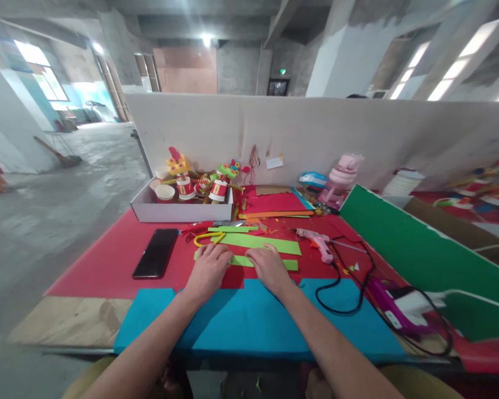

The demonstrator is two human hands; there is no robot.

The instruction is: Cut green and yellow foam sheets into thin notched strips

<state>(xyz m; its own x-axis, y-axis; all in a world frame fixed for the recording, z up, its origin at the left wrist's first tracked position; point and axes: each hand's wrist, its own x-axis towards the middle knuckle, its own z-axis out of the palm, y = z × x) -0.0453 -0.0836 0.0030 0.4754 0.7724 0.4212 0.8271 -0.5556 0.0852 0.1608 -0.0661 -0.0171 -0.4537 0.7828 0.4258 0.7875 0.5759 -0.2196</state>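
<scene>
A narrow green paper strip (290, 265) lies across the red table covering, with both hands on it. My left hand (210, 269) has its fingers pressed together on the strip's left part. My right hand (268, 266) holds it nearer the middle, fingers bent and closed. A wider green strip (270, 243) lies just beyond the hands, and a thinner green strip (233, 228) behind that. Yellow-handled scissors (203, 239) lie beyond my left hand. To the right of my right hand rests a pink glue gun (318, 243). Blue sheets (249, 327) cover the table's front edge.
A black phone (156, 254) lies at the left. Behind it, a white box (181, 212) holds paper-cup figures. A green panel (419, 255), a purple power strip (393, 310) and a black cable (336, 310) are on the right.
</scene>
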